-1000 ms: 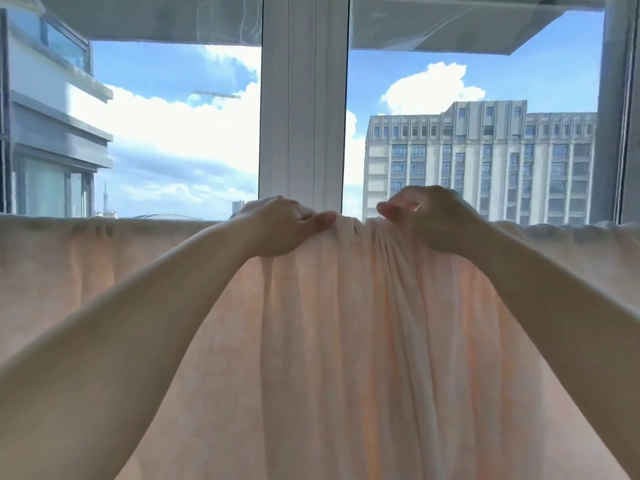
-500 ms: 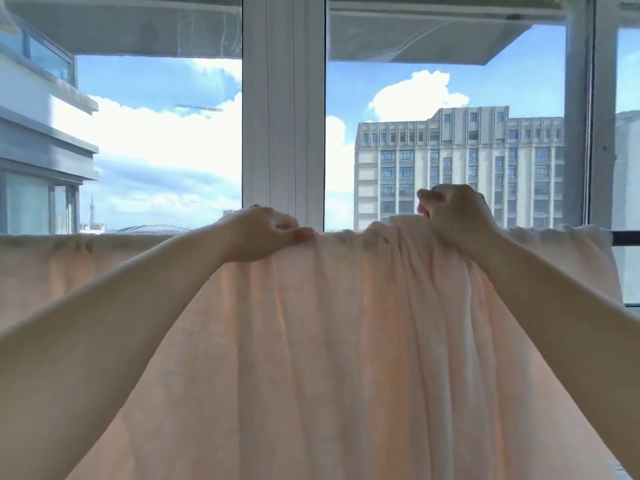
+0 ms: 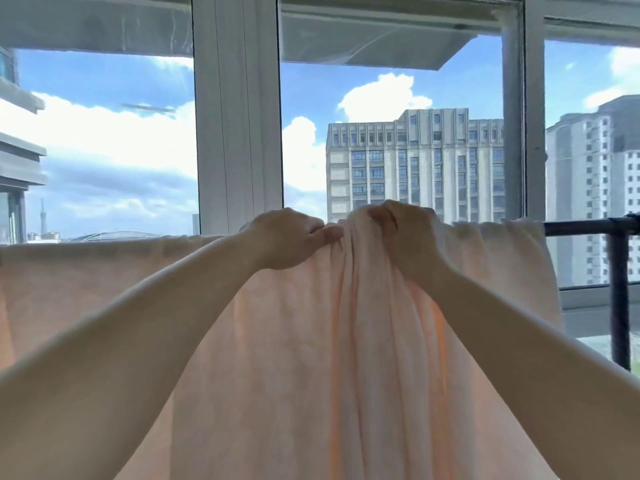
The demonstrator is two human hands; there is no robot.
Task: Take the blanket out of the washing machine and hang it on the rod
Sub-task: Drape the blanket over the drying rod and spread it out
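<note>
Both hands grip the top fold of a pale peach blanket (image 3: 311, 358) where it crosses a dark rod (image 3: 588, 226). The left hand (image 3: 287, 242) lies knuckles-up with its fingers closed down on the cloth; the right hand (image 3: 405, 233), just beside it, is clenched around a gathered bunch of fabric. The two hands nearly touch at the middle of the span.

The blanket is out of the machine and over the rod. It drapes across almost the whole width of the scene, from the left edge to a short way before the rod's bare right end, where a dark upright post (image 3: 620, 299) meets it. To the left the cloth hangs fairly flat. Between and below the hands it falls in deep vertical pleats, thickest under the right hand. Behind it stand a white window frame (image 3: 239, 116), blue sky and tall buildings (image 3: 415, 168).

The hanging itself appears done; the step in hand looks like spreading and evening out. The next move probably calls for drawing the bunched folds sideways along the rod, most likely toward the right, where the cloth is thinly spread, while keeping enough fabric on each side that the blanket does not slide off.
</note>
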